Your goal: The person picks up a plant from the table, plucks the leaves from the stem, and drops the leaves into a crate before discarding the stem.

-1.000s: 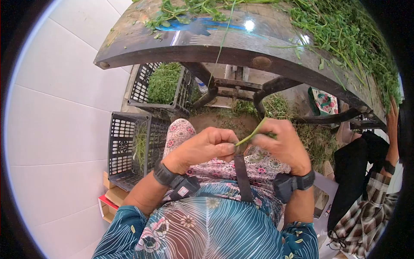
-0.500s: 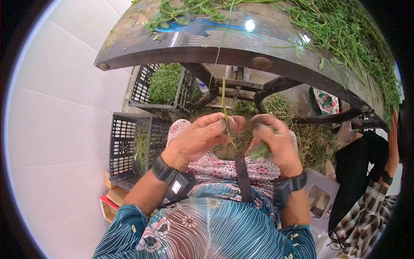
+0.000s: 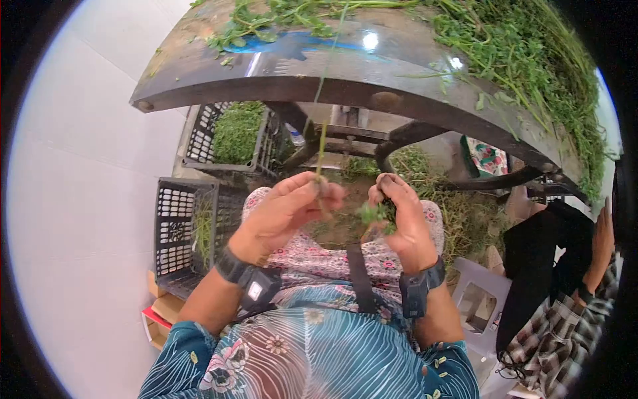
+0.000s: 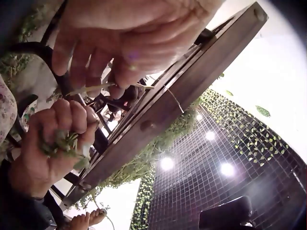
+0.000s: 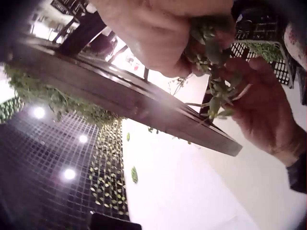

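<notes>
Between thumb and fingers my left hand [image 3: 276, 209] pinches a thin green stem [image 3: 322, 149], which points up towards the table edge. In the left wrist view the same stem [image 4: 91, 88] crosses the fingertips sideways. My right hand [image 3: 411, 226], a short gap to the right, holds small leafy sprigs [image 3: 373, 214] in its curled fingers. The leaves [image 5: 219, 93] stick out past the fingers in the right wrist view. Both hands are above the lap, in front of the table's near edge.
Heaped leafy greens [image 3: 525, 60] cover the right of the table [image 3: 266, 86]. Below at left stand two black crates, one filled with greens [image 3: 239, 133], the other [image 3: 174, 229] with some stems. Plant litter [image 3: 465, 213] lies on the floor. Another person's arm [image 3: 601, 246] shows at right.
My hands worked together on the stem, then parted. The stem swung upright in my left hand, while my right hand now holds leafy sprigs. The head view shifted slightly.
</notes>
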Demonstrator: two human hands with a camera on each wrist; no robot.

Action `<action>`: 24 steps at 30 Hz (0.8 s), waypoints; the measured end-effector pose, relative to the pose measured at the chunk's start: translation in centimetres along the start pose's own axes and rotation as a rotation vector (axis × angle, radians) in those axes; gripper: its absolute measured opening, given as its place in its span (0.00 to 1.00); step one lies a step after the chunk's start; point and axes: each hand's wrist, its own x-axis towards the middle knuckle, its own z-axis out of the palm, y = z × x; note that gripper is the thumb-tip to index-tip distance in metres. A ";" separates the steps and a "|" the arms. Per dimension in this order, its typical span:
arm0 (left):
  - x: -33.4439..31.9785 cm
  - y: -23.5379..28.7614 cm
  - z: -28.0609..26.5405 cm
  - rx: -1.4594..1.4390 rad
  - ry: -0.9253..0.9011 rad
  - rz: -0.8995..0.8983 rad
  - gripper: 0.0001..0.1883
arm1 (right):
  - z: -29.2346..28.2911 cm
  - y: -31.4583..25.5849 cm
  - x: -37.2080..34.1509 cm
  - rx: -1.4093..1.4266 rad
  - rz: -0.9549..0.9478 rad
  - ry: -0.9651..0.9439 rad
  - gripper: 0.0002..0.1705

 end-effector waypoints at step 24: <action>-3.8 0.5 -6.9 -0.145 0.145 0.044 0.08 | -1.7 3.2 3.5 0.230 0.213 0.004 0.07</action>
